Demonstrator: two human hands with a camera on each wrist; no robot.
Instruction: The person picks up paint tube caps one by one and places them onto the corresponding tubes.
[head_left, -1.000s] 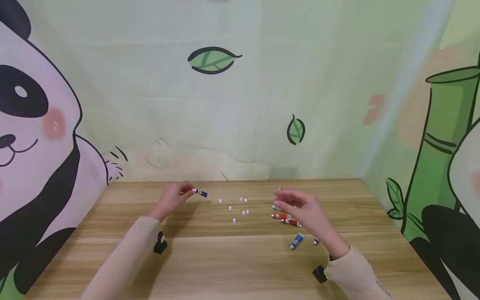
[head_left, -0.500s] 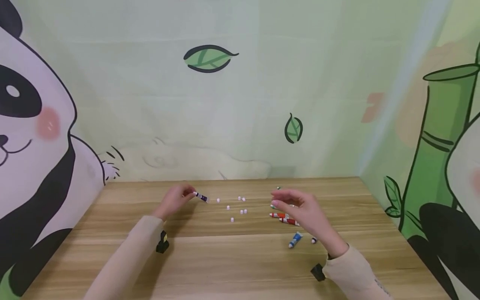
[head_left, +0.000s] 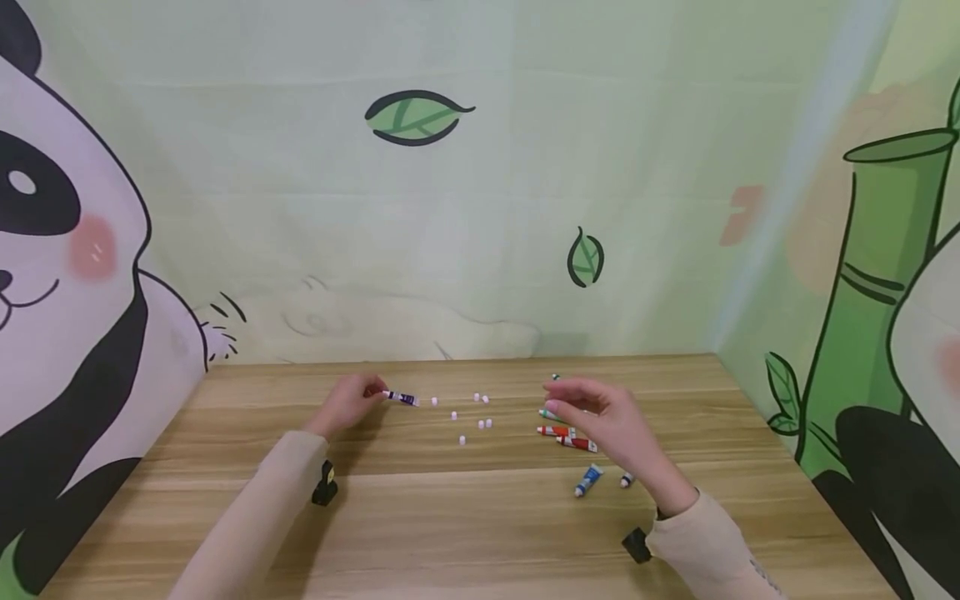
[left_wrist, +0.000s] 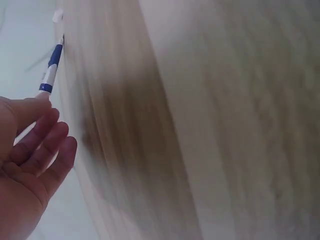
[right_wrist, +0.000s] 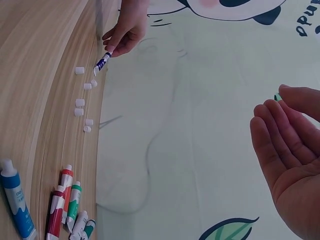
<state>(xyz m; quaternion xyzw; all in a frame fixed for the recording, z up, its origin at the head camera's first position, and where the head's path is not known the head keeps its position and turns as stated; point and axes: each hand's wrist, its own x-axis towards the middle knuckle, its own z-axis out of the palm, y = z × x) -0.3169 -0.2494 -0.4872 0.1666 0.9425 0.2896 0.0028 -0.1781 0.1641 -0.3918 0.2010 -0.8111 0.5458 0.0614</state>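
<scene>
My left hand (head_left: 348, 404) pinches the near end of a small dark-blue and white paint tube (head_left: 402, 398) between thumb and finger. In the left wrist view the tube (left_wrist: 51, 70) points away from the hand, and its far end is close to the table. My right hand (head_left: 611, 421) hovers over the table's right side with fingers loosely bent. Its thumb and forefinger stand apart with nothing between them. Beneath it lie an orange-red tube (head_left: 555, 431), a red tube (head_left: 577, 444) and a green tube (right_wrist: 74, 204), partly hidden from the head view.
Several small white cylinders (head_left: 462, 440) are scattered mid-table. A blue tube (head_left: 588, 481) and a dark-tipped tube (head_left: 627, 480) lie nearer the right wrist. White and teal tubes (right_wrist: 89, 229) sit at the back right. A panda-print backdrop (head_left: 480, 208) rises behind the table (head_left: 450, 533).
My left hand has lowered the dark-blue tube, swinging it from slanted to nearly level near the tabletop. My right hand keeps its pose, and the head view has shifted slightly.
</scene>
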